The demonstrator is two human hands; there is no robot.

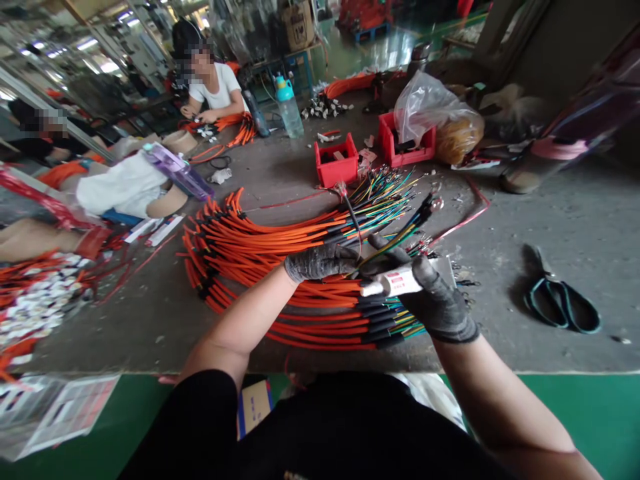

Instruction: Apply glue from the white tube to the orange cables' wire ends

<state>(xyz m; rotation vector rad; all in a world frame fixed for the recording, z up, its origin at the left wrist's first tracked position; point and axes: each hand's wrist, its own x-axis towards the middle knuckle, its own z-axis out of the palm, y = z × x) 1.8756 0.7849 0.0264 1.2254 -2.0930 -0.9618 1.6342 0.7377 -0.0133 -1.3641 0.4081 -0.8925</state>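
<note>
My left hand point(323, 262), in a dark grey glove, is closed on a cable whose yellow, green and black wires point(407, 230) fan up to the right. My right hand point(440, 307), gloved alike, grips a white squeeze tube point(403, 281) with red print; its nozzle points left. Some right fingers also reach to the wires beside my left fingertips. Under both hands lies a large curved bundle of orange cables point(265, 243), with black sleeves and thin coloured wire ends at the right.
Dark-handled scissors point(560, 297) lie to the right on the grey table point(525, 230). Behind the cables stand red bins point(336, 162), a plastic bag point(425, 103) and a water bottle point(289, 110). White connectors point(45, 300) are heaped at left. A person point(217, 87) works across the table.
</note>
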